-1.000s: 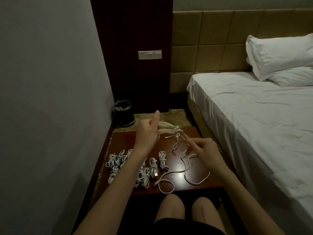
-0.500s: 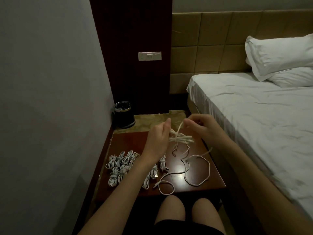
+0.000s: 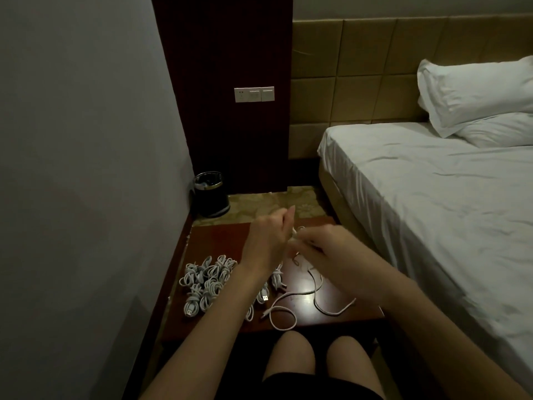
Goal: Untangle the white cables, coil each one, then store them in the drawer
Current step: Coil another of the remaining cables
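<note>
A loose white cable [image 3: 314,287] runs from between the two hands down onto the nightstand [image 3: 219,241], where its slack lies in open loops at about 6 o'clock from the hands, one plug end resting near the front edge. The left hand [image 3: 268,241] has its fingers curled round the upper part of this cable, forefinger pointing up. The right hand [image 3: 331,255] sits just at 3 o'clock of the left, almost touching it, fingers bent toward the same strand; motion blur hides whether they pinch it.

At 8 o'clock from the hands a pile of coils [image 3: 206,281] rests on the nightstand, partly under the left forearm.

A black bin [image 3: 210,194] stands on the floor at 11 o'clock. The bed [image 3: 432,212] fills the 3 o'clock side, with pillows [image 3: 476,96] at 1 o'clock.
</note>
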A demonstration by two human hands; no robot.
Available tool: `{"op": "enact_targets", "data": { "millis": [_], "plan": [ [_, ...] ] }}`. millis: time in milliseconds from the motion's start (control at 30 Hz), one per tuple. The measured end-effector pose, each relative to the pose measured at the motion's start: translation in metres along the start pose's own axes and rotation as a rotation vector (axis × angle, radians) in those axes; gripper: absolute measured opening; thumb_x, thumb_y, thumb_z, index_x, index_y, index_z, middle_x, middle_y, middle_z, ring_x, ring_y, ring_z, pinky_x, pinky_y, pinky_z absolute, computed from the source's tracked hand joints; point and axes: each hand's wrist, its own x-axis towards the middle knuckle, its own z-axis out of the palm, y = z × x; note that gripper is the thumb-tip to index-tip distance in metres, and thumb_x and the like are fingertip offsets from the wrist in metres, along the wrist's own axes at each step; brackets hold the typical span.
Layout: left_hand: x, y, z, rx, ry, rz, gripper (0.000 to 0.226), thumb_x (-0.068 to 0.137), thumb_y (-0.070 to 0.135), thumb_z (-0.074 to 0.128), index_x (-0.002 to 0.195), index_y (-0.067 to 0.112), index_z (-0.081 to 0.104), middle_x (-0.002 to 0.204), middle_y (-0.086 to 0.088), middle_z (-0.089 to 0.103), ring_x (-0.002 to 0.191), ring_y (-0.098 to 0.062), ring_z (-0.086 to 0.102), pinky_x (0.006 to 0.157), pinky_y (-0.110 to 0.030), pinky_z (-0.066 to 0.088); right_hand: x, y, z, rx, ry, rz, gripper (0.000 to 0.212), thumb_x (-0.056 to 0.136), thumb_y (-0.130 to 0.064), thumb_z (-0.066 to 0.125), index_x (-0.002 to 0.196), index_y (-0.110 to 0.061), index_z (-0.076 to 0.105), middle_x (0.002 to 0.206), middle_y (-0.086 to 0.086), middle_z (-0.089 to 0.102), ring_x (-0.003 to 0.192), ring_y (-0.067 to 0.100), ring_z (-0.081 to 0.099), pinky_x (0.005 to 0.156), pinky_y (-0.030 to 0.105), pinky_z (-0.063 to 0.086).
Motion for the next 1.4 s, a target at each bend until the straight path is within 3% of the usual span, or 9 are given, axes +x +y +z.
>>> {"op": "enact_targets", "data": {
  "millis": [133,333,433,533,767,867,1000,1233,1400],
  "plan": [
    [-0.009,0.009,-0.001,-0.146,-0.087,0.044,0.046,0.103,0.039,0.035,0.068,0.018,0.055,0.056,-0.005,0.055,0.047,-0.013,0.049,0.049,-0.025,0.036,0.016,0.026,-0.032,0.248,0.149,0.034,0.018,0.091,-0.019,0.064,0.077,-0.028,0.07,0.067,-0.01,0.068,0.064,0.002,0.063,0.059,0.014,0.047],
    [-0.004,0.022,-0.002,-0.545,0.087,-0.233,0.049,0.103,0.032,0.036,0.059,0.013,0.043,0.044,0.007,0.039,0.039,-0.007,0.034,0.043,-0.021,0.028,0.017,0.046,0.014,0.565,0.265,0.146,0.013,0.091,-0.012,0.063,0.087,-0.011,0.075,0.064,-0.006,0.069,0.059,0.003,0.062,0.057,0.019,0.045],
    [-0.001,0.017,-0.001,-0.39,0.188,-0.201,0.051,0.104,0.033,0.037,0.057,0.013,0.041,0.047,0.0,0.038,0.043,-0.011,0.035,0.045,-0.027,0.028,0.004,0.036,0.047,0.446,0.36,0.183,0.034,0.096,-0.023,0.057,0.073,0.0,0.067,0.056,0.009,0.059,0.047,0.017,0.048,0.05,0.036,0.038],
    [-0.001,0.01,0.003,-0.247,0.194,-0.18,0.051,0.104,0.029,0.041,0.055,0.017,0.036,0.046,0.005,0.032,0.041,-0.009,0.032,0.044,-0.023,0.024,-0.006,0.018,0.063,0.274,0.294,0.185,0.032,0.098,-0.016,0.052,0.067,-0.011,0.053,0.057,0.001,0.056,0.054,0.011,0.054,0.054,0.024,0.038],
    [-0.01,-0.014,0.008,0.007,0.067,-0.109,0.049,0.098,0.024,0.052,0.051,0.021,0.041,0.042,0.011,0.037,0.038,-0.011,0.041,0.043,-0.017,0.025,-0.035,-0.001,0.049,-0.154,0.098,0.187,0.023,0.095,-0.018,0.05,0.118,-0.017,0.051,0.094,0.001,0.072,0.091,0.02,0.063,0.081,0.033,0.045],
    [-0.015,-0.012,0.015,0.065,-0.01,-0.058,0.042,0.096,0.033,0.052,0.056,0.02,0.045,0.046,0.009,0.044,0.04,-0.007,0.039,0.046,-0.019,0.026,-0.031,-0.003,0.031,0.304,0.063,0.139,0.016,0.092,-0.01,0.059,0.106,-0.016,0.057,0.083,0.006,0.073,0.076,0.02,0.069,0.073,0.033,0.054],
    [-0.016,-0.014,0.013,-0.023,-0.071,-0.024,0.028,0.088,0.027,0.065,0.066,0.011,0.057,0.059,-0.003,0.061,0.05,-0.011,0.049,0.051,-0.026,0.036,-0.015,0.024,0.006,1.042,0.048,0.259,0.015,0.092,-0.01,0.058,0.099,-0.006,0.071,0.099,0.016,0.074,0.09,0.025,0.07,0.08,0.029,0.055],
    [-0.02,0.006,0.012,-0.198,0.013,0.025,0.044,0.099,0.033,0.038,0.057,0.022,0.044,0.046,0.01,0.036,0.043,-0.009,0.039,0.046,-0.02,0.025,0.008,0.05,0.01,1.162,0.229,0.355,0.016,0.084,-0.02,0.063,0.083,-0.006,0.07,0.055,-0.003,0.059,0.045,0.005,0.051,0.043,0.014,0.04],
    [-0.013,0.021,0.008,-0.427,0.139,-0.15,0.049,0.095,0.052,0.037,0.06,0.017,0.043,0.051,-0.003,0.042,0.046,-0.015,0.04,0.048,-0.035,0.034,0.011,0.049,0.059,1.449,0.317,0.573,0.012,0.088,0.0,0.058,0.081,-0.008,0.063,0.064,0.0,0.052,0.046,0.002,0.048,0.043,0.012,0.035]
  ]
}}
